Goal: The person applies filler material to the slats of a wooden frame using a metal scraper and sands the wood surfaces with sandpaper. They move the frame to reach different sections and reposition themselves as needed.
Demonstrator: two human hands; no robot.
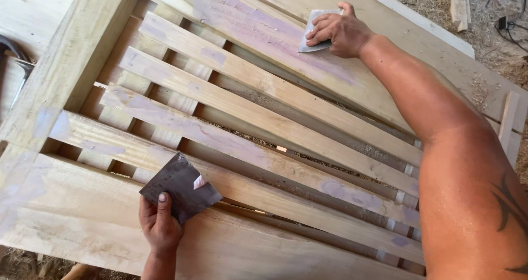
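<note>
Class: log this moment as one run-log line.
left hand: holds dark sandpaper | right hand: presses grey sandpaper on slatted wooden frame

Both arms are showing bare and sleeveless, the right forearm (pixel 473 203) bearing a dark, pointed tattoo (pixel 509 203) near the elbow.

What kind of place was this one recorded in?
Most likely a woodworking shop or yard. A slatted wooden frame lies flat, the left hand holds dark sandpaper, the right hand presses a pale sheet, and sawdust covers the ground.
</note>
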